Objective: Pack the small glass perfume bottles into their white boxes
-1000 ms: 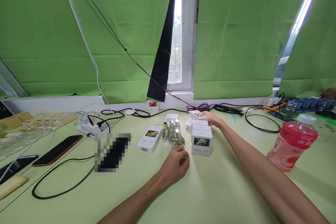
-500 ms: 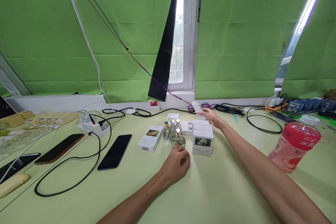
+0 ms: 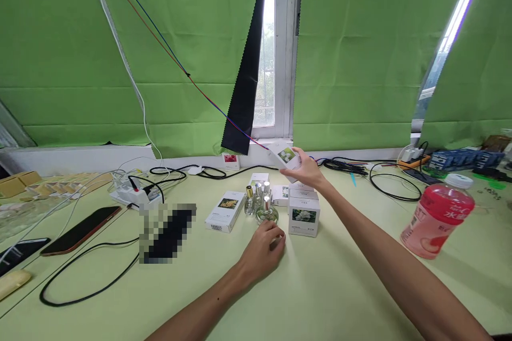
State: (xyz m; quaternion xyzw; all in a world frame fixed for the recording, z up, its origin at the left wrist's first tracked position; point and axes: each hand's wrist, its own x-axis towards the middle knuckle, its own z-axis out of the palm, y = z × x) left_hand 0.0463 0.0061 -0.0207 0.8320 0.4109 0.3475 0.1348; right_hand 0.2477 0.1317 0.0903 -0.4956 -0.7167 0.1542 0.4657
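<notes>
My right hand (image 3: pixel 306 169) grips a small white box with a white-flower picture (image 3: pixel 286 155), tilted in the air above the other boxes. On the table, my left hand (image 3: pixel 264 248) rests with curled fingers at the base of a round glass bottle (image 3: pixel 266 213); whether they grip it is hard to tell. Slim glass bottles, one gold-capped (image 3: pixel 249 201), stand just behind. A flat white box with yellow flowers (image 3: pixel 226 211) lies left of them. White boxes, the front one with a white-flower picture (image 3: pixel 304 217), stand in a row on the right.
A pink drink bottle (image 3: pixel 438 218) stands at the right, beside my right forearm. Phones, one dark with a red edge (image 3: pixel 82 230), a power strip (image 3: pixel 138 197) and looped black cables are on the left. More cables (image 3: pixel 344 166) run along the back.
My right hand has moved left and slightly up with the box, whose flower side now shows. My left hand stays by the round bottle. The view has shifted slightly.
</notes>
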